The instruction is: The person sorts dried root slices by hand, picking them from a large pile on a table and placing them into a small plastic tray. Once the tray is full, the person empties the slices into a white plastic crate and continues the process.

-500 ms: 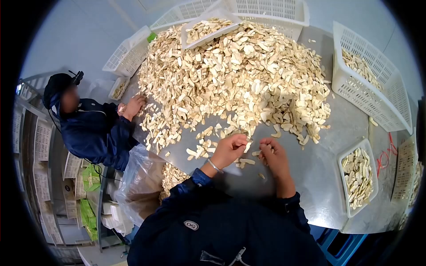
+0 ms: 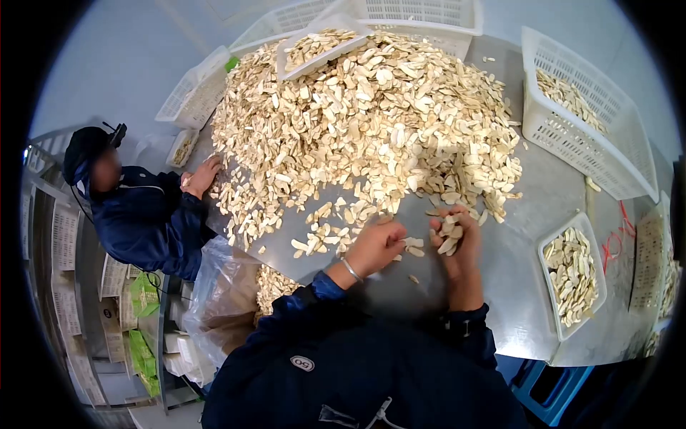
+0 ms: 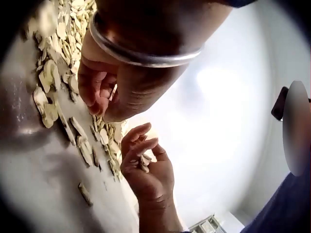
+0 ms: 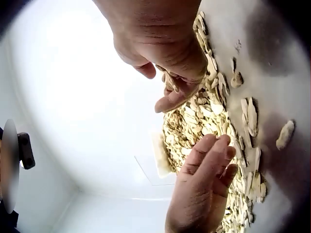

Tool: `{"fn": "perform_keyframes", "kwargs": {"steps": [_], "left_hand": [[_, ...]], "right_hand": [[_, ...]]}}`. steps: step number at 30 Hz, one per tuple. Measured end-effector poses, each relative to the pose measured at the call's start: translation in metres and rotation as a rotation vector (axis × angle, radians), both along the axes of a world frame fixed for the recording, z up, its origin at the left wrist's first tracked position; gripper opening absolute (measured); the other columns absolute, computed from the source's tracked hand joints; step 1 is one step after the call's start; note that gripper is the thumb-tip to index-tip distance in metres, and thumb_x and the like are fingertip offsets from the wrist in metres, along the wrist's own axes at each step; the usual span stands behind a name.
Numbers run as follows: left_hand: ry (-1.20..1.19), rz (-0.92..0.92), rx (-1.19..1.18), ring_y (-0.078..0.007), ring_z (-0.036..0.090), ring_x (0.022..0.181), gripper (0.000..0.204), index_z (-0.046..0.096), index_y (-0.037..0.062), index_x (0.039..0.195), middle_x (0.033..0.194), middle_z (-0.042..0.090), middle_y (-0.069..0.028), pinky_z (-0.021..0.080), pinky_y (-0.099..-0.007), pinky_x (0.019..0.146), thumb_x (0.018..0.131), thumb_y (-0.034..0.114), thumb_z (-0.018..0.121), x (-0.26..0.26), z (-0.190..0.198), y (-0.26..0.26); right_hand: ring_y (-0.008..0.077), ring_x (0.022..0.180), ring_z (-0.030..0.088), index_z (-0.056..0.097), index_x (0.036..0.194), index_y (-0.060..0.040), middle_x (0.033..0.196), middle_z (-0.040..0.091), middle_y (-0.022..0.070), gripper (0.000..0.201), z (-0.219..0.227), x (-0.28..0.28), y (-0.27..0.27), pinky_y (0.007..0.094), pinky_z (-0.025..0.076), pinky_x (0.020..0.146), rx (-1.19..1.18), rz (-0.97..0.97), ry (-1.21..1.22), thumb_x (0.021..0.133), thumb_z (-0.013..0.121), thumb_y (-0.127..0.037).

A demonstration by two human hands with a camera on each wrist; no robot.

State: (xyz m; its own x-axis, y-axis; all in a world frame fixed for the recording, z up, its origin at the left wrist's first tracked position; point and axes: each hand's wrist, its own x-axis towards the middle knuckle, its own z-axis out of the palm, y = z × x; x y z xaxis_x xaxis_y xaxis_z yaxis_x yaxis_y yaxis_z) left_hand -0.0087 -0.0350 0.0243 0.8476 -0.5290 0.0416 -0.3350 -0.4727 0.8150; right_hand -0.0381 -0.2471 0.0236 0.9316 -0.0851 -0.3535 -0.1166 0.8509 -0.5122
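Note:
A large heap of pale, dried-looking slices (image 2: 357,114) spreads over the metal table (image 2: 336,275). My right hand (image 2: 461,239) is turned palm up at the heap's near edge, its fingers curled round several slices (image 2: 449,236). They also show in the palm in the left wrist view. To its left is my left hand (image 2: 375,247), palm down, with a metal bangle (image 3: 141,58) on the wrist. Its fingers and thumb are curled together, and no slice shows between them. Loose slices (image 2: 413,247) lie between the two hands.
A white tray of slices (image 2: 572,279) stands at the right, below a white slotted basket (image 2: 593,143). Another tray (image 2: 321,53) sits atop the heap. At the left another person (image 2: 146,214) has a hand at the heap. A plastic bag (image 2: 218,286) hangs by the table's left edge.
My right hand has turned palm up, showing several slices in it, and has moved slightly right. The left hand has shifted slightly right and down. The whole view has tilted a little.

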Motion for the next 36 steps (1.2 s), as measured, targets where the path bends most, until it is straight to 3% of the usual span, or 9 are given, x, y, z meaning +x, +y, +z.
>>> {"fn": "perform_keyframes", "kwargs": {"steps": [3,11,12,14,19,23,27,31,36], "left_hand": [[-0.409,-0.070,0.118,-0.0345,0.063,0.087,0.019,0.066,0.0053,0.100,0.097,0.062,-0.0143,0.053,-0.0399,0.075,0.082,0.007,0.070,-0.004,0.000,-0.015],[-0.292,0.011,0.099,-0.0344,0.065,0.083,0.012,0.068,0.0051,0.097,0.089,0.066,-0.0130,0.054,-0.0419,0.074,0.086,0.008,0.066,-0.006,-0.004,-0.014],[-0.278,0.031,0.083,-0.0341,0.066,0.083,0.011,0.068,0.0051,0.097,0.088,0.066,-0.0127,0.054,-0.0422,0.074,0.087,0.008,0.065,-0.006,-0.005,-0.012],[-0.190,0.060,0.033,-0.0341,0.066,0.081,0.012,0.068,0.0044,0.099,0.086,0.066,-0.0129,0.054,-0.0414,0.073,0.087,0.008,0.064,-0.006,-0.006,-0.011],[0.030,0.097,-0.049,-0.0328,0.064,0.076,0.015,0.068,0.0043,0.101,0.084,0.066,-0.0121,0.052,-0.0395,0.069,0.087,0.007,0.063,-0.008,0.001,-0.002],[-0.139,0.164,-0.021,-0.0245,0.065,0.071,0.018,0.069,0.0035,0.106,0.087,0.067,-0.0115,0.052,-0.0326,0.064,0.090,0.006,0.063,-0.004,-0.003,0.020],[-0.220,0.319,-0.049,-0.0198,0.064,0.067,0.017,0.069,0.0026,0.107,0.085,0.066,-0.0120,0.051,-0.0284,0.061,0.091,0.005,0.064,-0.007,-0.001,0.050],[-0.182,0.408,-0.048,-0.0206,0.063,0.065,0.014,0.069,0.0032,0.102,0.080,0.064,-0.0110,0.050,-0.0304,0.060,0.089,0.006,0.066,-0.017,-0.001,0.067],[-0.115,0.386,0.004,-0.0234,0.061,0.063,0.007,0.067,0.0036,0.092,0.076,0.061,-0.0103,0.048,-0.0345,0.059,0.088,0.009,0.068,-0.028,0.001,0.081]], "right_hand": [[0.0072,0.070,0.054,0.057,0.113,-0.0117,0.094,0.058,-0.0002,0.021,-0.011,-0.006,-0.033,0.0204,0.040,0.049,0.056,-0.083,-0.047,0.099,0.061,-0.027],[0.0093,0.067,0.051,0.062,0.101,-0.0071,0.083,0.055,0.0005,0.021,0.034,-0.077,-0.195,0.0228,0.040,0.055,-0.773,-0.844,0.056,0.100,0.057,-0.028],[0.0157,0.084,0.060,0.063,0.107,-0.0035,0.094,0.061,0.0058,0.025,0.023,-0.080,-0.223,0.0277,0.050,0.071,-0.722,-0.968,0.020,0.100,0.058,-0.027],[0.0230,0.107,0.062,0.063,0.119,0.0000,0.111,0.066,0.0114,0.032,0.027,-0.092,-0.236,0.0335,0.049,0.095,-1.201,-1.041,0.142,0.099,0.060,-0.024],[0.0284,0.122,0.059,0.061,0.128,0.0013,0.129,0.065,0.0151,0.038,0.029,-0.090,-0.204,0.0366,0.042,0.106,-1.884,-1.003,0.394,0.097,0.060,-0.020],[0.0262,0.115,0.062,0.065,0.122,-0.0009,0.120,0.069,0.0120,0.029,0.031,-0.062,-0.138,0.0365,0.045,0.103,-1.926,-0.927,0.130,0.096,0.061,-0.012],[0.0271,0.089,0.069,0.070,0.111,-0.0030,0.102,0.072,0.0135,0.021,0.037,-0.047,-0.064,0.0366,0.054,0.082,-1.685,-0.338,0.042,0.092,0.064,-0.010],[0.0348,0.089,0.070,0.069,0.107,-0.0042,0.099,0.071,0.0172,0.020,0.029,-0.044,0.000,0.0391,0.055,0.078,-1.571,0.214,-0.241,0.088,0.067,-0.010],[0.0360,0.087,0.065,0.066,0.107,-0.0046,0.095,0.066,0.0145,0.024,0.008,-0.042,0.027,0.0425,0.053,0.075,-1.816,0.419,-0.349,0.085,0.069,-0.014]]}}
